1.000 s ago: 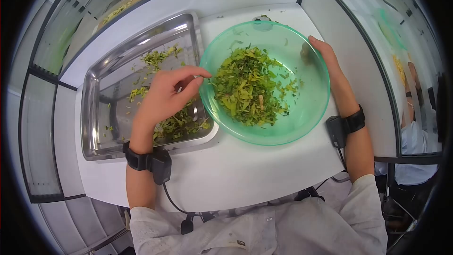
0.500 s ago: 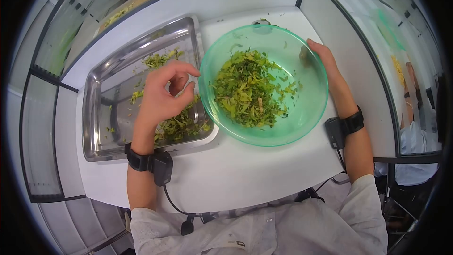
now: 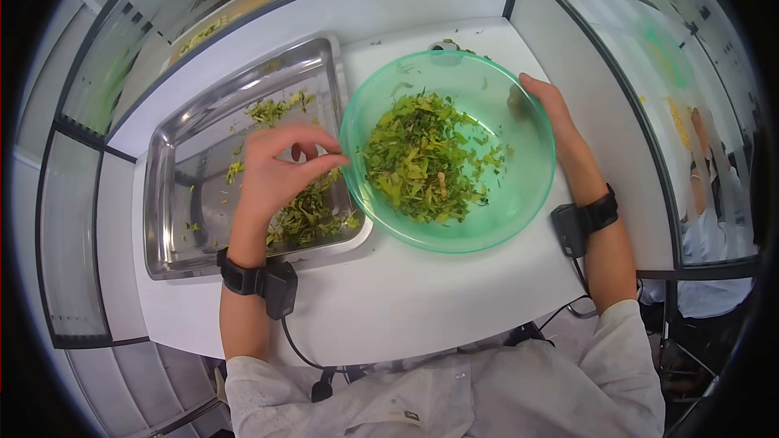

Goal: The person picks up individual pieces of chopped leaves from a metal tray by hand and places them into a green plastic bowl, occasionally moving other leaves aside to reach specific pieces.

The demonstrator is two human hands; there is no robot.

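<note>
A translucent green plastic bowl (image 3: 519, 186) holds a heap of chopped green leaves (image 3: 422, 158), gathered mostly on its left side. My right hand (image 3: 556, 113) grips the bowl's right rim, thumb at the edge and fingers behind the wall. At the left rim, my left hand (image 3: 288, 162) is closed in a pinch, thumb and forefinger meeting at the bowl's edge. Below that hand lies a steel tray (image 3: 182, 195) with scattered chopped leaves (image 3: 304, 219), partly hidden by my hand and wrist. The bowl overlaps the tray's right edge.
White panels with dark frames close in the white table (image 3: 422, 300) at the back and sides. Behind the bowl is a small grey round object (image 3: 442, 46) with leaf bits. Black devices with cables are strapped to both wrists. Another person's sleeve (image 3: 714, 296) shows beyond the right panel.
My left thumb and forefinger have closed together at the bowl's left rim. The bowl and my right hand have shifted slightly left.
</note>
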